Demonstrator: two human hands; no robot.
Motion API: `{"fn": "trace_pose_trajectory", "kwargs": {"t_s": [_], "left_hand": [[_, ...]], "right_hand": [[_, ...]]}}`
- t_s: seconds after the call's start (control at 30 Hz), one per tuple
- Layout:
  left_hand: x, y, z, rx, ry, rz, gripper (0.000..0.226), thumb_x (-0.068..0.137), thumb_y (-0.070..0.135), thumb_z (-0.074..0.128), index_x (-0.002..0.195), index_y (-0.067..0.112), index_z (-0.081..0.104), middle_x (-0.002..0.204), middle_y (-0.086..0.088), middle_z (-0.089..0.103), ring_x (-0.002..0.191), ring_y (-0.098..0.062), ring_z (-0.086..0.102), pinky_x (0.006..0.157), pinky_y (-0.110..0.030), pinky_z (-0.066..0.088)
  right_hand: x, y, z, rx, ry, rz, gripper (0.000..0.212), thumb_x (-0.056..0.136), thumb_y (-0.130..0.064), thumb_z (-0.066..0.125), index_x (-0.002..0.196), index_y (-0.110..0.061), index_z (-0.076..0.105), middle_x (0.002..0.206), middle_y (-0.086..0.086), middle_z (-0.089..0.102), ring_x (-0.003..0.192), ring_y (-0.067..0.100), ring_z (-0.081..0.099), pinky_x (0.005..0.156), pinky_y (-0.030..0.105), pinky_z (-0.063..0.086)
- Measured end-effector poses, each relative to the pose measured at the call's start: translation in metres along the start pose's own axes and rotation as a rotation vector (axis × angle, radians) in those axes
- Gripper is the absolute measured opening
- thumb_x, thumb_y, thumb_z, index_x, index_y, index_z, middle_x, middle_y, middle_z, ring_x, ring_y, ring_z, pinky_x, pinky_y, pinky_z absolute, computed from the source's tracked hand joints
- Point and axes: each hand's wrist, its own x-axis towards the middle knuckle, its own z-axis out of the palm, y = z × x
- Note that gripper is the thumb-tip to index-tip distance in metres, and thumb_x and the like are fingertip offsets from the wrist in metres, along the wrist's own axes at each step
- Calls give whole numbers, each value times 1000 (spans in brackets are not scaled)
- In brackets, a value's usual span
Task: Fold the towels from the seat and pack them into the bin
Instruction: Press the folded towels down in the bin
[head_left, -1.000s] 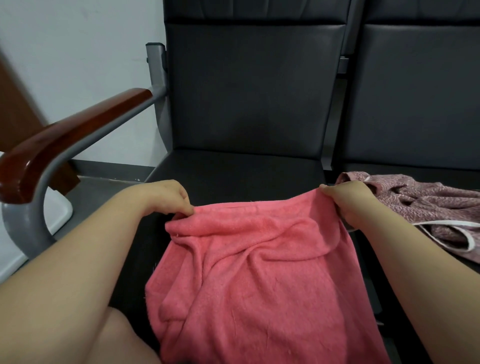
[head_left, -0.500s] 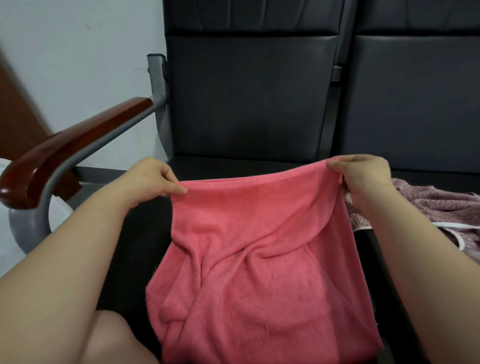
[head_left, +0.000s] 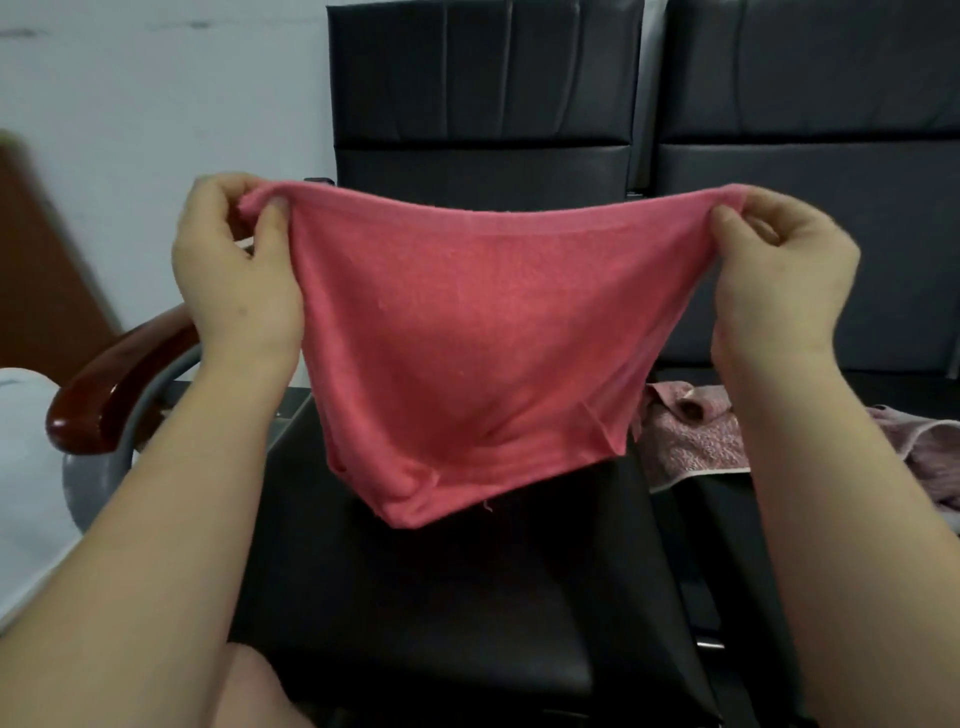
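Raised off seat (head_left: 441, 597) since earlier frame: pink towel (head_left: 483, 332) hangs between hands, clear of cushion. Left hand (head_left: 236, 270) and right hand (head_left: 779, 275) each pinch upper corner. Long axis horizontal, hands equally near. Second towel (head_left: 691, 436) lies right.

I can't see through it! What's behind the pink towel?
The black seat: its backrest shows above the pink towel and its cushion below. The part between is covered.

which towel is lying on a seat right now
The mauve speckled towel with the white edge, crumpled on the right-hand seat. The coral pink towel hangs in the air, its top corners pinched by the left hand and right hand.
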Motion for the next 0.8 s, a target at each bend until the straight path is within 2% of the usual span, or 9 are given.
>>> {"fn": "trace_pose_trajectory", "kwargs": {"t_s": [0.03, 0.2, 0.27, 0.33, 0.43, 0.53, 0.63, 0.7, 0.8], "left_hand": [[-1, 7, 0, -57, 14, -1, 11, 97, 26, 55, 93, 36, 53, 92, 15, 59, 82, 2, 56, 75, -20, 51], [16, 27, -12, -193, 112, 54, 4, 95, 34, 57, 96, 35, 53, 101, -3, 67, 89, -10, 63, 84, -33, 54], [25, 32, -14, -231, 133, 38, 17, 95, 44, 56, 104, 30, 59, 105, 2, 70, 96, -10, 67, 86, -29, 55], [32, 39, -15, -242, 114, 8, 33, 94, 52, 53, 112, 26, 62, 105, 16, 69, 100, -2, 67, 88, -22, 53], [41, 44, -12, -301, 100, -4, 39, 93, 52, 56, 113, 20, 64, 105, 13, 71, 101, -6, 69, 90, -27, 55], [38, 46, -3, -271, 153, 69, 20, 95, 40, 58, 100, 21, 59, 100, 0, 69, 94, -11, 67, 88, -28, 54], [26, 36, 9, -116, 50, 26, 6, 93, 34, 58, 90, 31, 53, 85, 12, 58, 76, 2, 53, 78, -21, 47], [14, 12, 20, 11, -107, -159, 4, 91, 31, 59, 94, 28, 62, 87, 10, 61, 79, -2, 55, 79, -26, 47], [-16, -27, 31, 205, -375, -475, 13, 91, 20, 61, 99, 19, 71, 95, -3, 70, 83, -18, 61, 72, -29, 47]], "right_hand": [[0, -7, -2, 17, 10, -44, 16, 87, -10, 65, 99, -14, 75, 89, 0, 74, 78, 2, 68, 73, 17, 53], [1, -38, -12, 7, 8, -232, 19, 90, -18, 59, 103, -19, 73, 97, -2, 73, 85, 2, 65, 80, 23, 53], [0, -45, -15, 76, 9, -276, 16, 91, -17, 60, 102, -20, 71, 98, 0, 72, 87, 5, 64, 81, 25, 52], [0, -53, -19, 119, -4, -331, 14, 93, -16, 59, 100, -24, 68, 92, -3, 68, 84, 3, 61, 78, 22, 48], [2, -57, -23, 168, -59, -324, 12, 94, -19, 59, 101, -24, 67, 83, -1, 57, 74, 7, 50, 68, 23, 41], [3, -47, -24, 144, -79, -213, 11, 94, -21, 61, 100, -25, 69, 79, -3, 55, 69, 5, 46, 62, 20, 39], [6, -32, -21, 3, -63, -7, 10, 91, -20, 64, 94, -25, 72, 75, -9, 57, 62, 3, 48, 56, 19, 41], [11, -14, -21, -86, -83, 269, 6, 88, -18, 68, 88, -23, 71, 74, -9, 64, 62, 4, 55, 58, 20, 46], [14, 17, -20, -125, -128, 663, 10, 82, -16, 74, 78, -17, 65, 66, -5, 57, 58, 10, 51, 56, 26, 43]]}}
